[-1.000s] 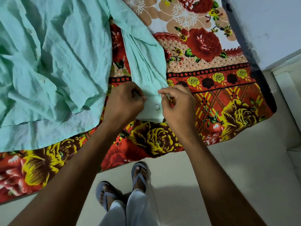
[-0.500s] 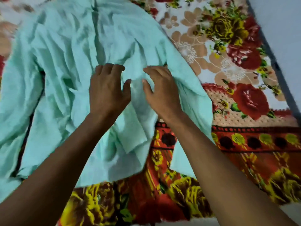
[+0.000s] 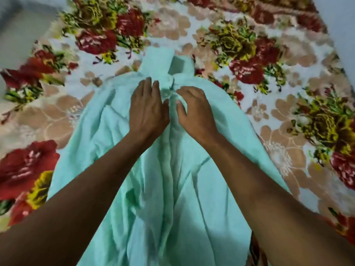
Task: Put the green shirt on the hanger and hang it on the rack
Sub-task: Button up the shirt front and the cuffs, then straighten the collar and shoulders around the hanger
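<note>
Now shirt (image 3: pixel 172 189) lies on bed (image 3: pixel 269 83); our left hand (image 3: pixel 148 112) presses flat, right hand (image 3: pixel 194 112) pinches placket, probably buttoning.

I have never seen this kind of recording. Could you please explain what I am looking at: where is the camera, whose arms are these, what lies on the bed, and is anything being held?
There is no machine here. A person wears a camera on the head, and it looks forward and down, so both bare arms reach into the picture from the bottom edge.

A blanket with a pattern of red and yellow flowers covers the surface. On it lies a light green shirt, spread out with its collar pointing away from the person.

Both hands are on the shirt just below the collar. The left hand rests there with its fingers fairly straight. The right hand has its fingers curled and seems to pinch the cloth near a button, but the picture is too blurred to be sure.

No hanger or rack appears in this picture.
</note>
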`<state>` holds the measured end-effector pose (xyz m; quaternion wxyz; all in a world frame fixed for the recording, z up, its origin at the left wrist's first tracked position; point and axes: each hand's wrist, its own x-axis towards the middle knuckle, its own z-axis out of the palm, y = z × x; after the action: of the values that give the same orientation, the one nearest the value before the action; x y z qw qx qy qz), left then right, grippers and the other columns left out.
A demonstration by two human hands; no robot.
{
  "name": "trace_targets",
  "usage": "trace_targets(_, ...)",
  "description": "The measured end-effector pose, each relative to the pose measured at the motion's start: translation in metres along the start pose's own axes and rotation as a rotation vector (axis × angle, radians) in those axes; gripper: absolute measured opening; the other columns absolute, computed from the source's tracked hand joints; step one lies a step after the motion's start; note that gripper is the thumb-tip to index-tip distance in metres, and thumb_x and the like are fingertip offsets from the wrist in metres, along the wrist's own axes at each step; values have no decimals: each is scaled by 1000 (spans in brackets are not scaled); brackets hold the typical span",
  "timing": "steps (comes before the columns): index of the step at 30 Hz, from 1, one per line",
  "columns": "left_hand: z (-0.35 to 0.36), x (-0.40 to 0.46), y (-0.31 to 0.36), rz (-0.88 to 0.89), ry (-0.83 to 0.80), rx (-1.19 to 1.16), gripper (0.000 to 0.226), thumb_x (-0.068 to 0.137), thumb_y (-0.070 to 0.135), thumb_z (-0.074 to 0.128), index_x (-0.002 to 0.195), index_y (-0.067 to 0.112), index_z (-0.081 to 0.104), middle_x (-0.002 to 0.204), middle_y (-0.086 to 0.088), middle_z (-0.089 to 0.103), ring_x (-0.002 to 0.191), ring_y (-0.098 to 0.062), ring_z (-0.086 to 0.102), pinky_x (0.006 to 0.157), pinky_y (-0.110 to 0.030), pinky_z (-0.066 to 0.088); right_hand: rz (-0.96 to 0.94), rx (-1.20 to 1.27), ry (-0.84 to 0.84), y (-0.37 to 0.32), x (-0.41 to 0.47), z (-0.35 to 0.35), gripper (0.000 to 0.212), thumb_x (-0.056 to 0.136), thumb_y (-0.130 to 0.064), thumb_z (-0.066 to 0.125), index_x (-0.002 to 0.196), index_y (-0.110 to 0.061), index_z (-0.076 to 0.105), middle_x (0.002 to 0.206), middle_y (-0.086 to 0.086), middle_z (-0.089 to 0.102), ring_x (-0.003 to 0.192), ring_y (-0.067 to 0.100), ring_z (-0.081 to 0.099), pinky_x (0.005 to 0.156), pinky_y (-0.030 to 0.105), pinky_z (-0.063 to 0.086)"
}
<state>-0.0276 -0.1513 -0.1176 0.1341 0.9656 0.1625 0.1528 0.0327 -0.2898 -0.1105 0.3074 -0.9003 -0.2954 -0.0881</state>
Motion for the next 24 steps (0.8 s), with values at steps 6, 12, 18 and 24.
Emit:
trace_targets(6,33,56,-11,34,-110,27,83,101,58,24,162,2,13,170,-20,9,158,-34,7,128,-48,9,128,28,28,28,91,0,30,97,-6,50,121,-4,69,120,15,67,118,33,59,101,36,44)
trace_targets(12,56,54,-34,-56,-141,20,86,102,64,24,163,5,8,172,-15,4,160,-27,-1,129,-45,7,155,99,-169,53,182,16,37,98,6,43,120,-2,71,127,18,68,122,32,60,106,37,46)
trace_targets(18,57,57,-35,-42,-197,51,87,102,65,24,163,6,5,172,-14,-1,159,-25,-6,128,-46,9,161,93,-591,63,231,46,33,91,6,55,113,-5,77,124,16,72,118,34,63,97,40,51)
trace_targets(24,54,58,-33,-32,-200,26,85,102,62,28,163,7,6,172,-13,-2,159,-26,-5,129,-46,9,106,-48,-489,63,253,66,24,80,-17,81,102,-5,77,105,20,74,97,34,70,83,43,58)
